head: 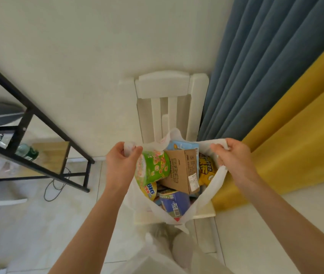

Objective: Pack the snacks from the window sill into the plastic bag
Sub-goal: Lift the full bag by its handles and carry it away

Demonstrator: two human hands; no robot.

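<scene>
The white plastic bag (pixel 206 196) sits on the white chair (pixel 163 89), stuffed with snacks. The brown box (pixel 182 171) pokes up in the bag's middle, the green tub (pixel 153 167) left of it. The left hand (pixel 122 161) and right hand (pixel 234 155) grip one handle each, held apart (bag wide open). The thin handles may tear, I think, or the box could tumble out.

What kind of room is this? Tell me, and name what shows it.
Probably a room in a home, perhaps a bedroom or living room: blue and yellow curtains hang to the floor, a white wooden chair stands against the wall, and a black-framed shelf holds household items.
</scene>
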